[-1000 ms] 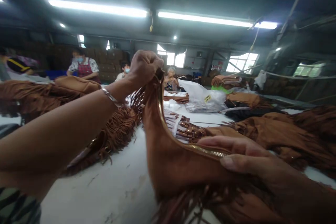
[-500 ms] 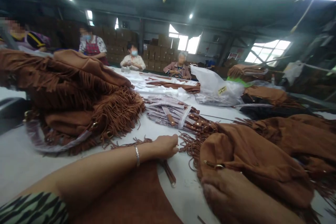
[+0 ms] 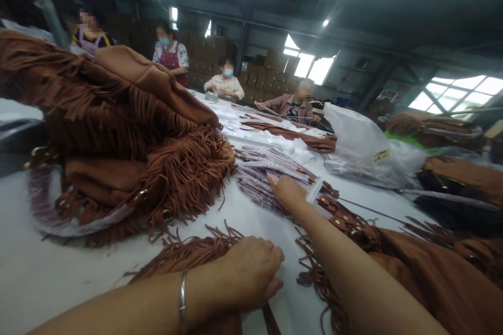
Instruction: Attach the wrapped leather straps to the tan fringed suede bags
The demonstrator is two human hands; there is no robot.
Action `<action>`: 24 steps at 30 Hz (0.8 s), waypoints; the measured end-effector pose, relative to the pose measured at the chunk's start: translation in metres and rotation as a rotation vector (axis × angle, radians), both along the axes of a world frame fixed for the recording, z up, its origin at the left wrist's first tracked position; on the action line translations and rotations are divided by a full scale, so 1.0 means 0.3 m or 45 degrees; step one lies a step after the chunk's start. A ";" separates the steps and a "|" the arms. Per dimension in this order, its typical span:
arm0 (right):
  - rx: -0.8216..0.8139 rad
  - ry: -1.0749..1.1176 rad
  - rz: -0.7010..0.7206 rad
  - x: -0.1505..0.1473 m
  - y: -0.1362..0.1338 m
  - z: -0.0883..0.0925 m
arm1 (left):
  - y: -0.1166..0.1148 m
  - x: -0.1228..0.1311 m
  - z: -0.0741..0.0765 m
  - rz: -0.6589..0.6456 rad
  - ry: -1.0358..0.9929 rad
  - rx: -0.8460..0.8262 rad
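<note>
A flat bundle of long, narrow brown straps wrapped in clear plastic [image 3: 255, 188] lies at mid-table beneath your right hand [image 3: 288, 191], on a broad white worktable [image 3: 74, 272]. Its long axis slants from the far left toward the near right; the plastic-sleeved lengths point left, and the ends with brass-coloured studs [image 3: 346, 217] point right. A white band [image 3: 314, 191] crosses the bundle just beside your wrist.

The step in hand appears to be a reach into those straps; drawing out one would call for a pinch that parts it from its neighbours. Your right fingers stretch forward over the plastic, though at this angle it is impossible to tell whether they grip one. Nearer you, your left hand [image 3: 251, 269] is loosely curled above a brown, suede-like fringed piece [image 3: 184, 256]; what its fingers hold, if anything, is hidden.

To the left rises a heap of brown fringed bags [image 3: 126, 125]; more brown suede-like material [image 3: 440, 282] fills the table's near right corner. Toward the far edge lie loose brown straps [image 3: 291, 136] and a cloudy plastic bag with a yellow label [image 3: 353, 136]. Beyond, four co-workers [image 3: 296, 104] appear before stacked brown cartons [image 3: 267, 73].
</note>
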State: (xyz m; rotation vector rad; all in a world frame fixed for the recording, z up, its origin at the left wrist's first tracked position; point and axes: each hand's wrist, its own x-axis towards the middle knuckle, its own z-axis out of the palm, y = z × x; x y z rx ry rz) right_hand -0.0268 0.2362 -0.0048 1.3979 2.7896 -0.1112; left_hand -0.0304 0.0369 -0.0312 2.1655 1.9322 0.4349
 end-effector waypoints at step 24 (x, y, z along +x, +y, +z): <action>-1.040 0.772 0.352 0.334 -0.354 0.194 | 0.061 -0.100 0.064 0.294 -2.724 -0.036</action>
